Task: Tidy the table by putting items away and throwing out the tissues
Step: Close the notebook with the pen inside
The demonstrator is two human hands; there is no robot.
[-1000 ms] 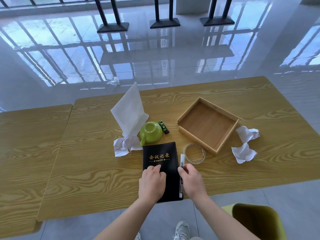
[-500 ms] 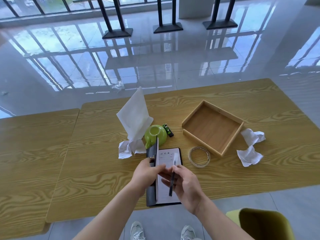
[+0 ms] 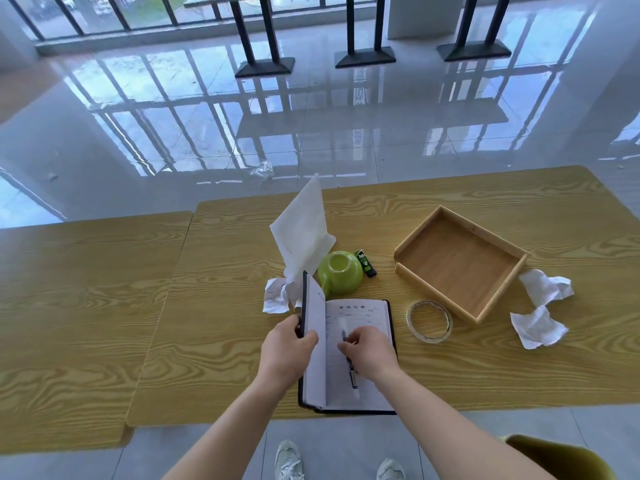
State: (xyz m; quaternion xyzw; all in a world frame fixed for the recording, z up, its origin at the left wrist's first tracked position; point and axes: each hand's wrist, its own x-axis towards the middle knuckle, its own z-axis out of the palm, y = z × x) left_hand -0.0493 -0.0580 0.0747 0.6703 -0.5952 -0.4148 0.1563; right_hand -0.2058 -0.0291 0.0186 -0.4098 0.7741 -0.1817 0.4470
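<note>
A black notebook (image 3: 367, 317) lies open at the table's front edge. My left hand (image 3: 285, 351) holds its cover and first pages upright. My right hand (image 3: 372, 351) pinches a pen (image 3: 351, 370) that rests on the open page. Behind the notebook stands a green teapot-like cup (image 3: 341, 271), with a small green-black glue stick (image 3: 365, 263) beside it. A tall white tissue (image 3: 303, 230) leans above a crumpled one (image 3: 277, 294). To the right sit a tape roll (image 3: 429, 320), an empty wooden tray (image 3: 460, 263) and two crumpled tissues (image 3: 545, 287) (image 3: 536, 327).
The wooden table (image 3: 450, 375) joins a second table (image 3: 79, 306) on the left. A yellow-green bin (image 3: 561, 459) stands on the floor at the lower right. My shoes show below the table edge. Black table bases stand on the glossy floor behind.
The closed notebook has been opened by my left hand, which now holds the cover upright. My right hand picked up the pen from beside it and brought it down onto the page.
</note>
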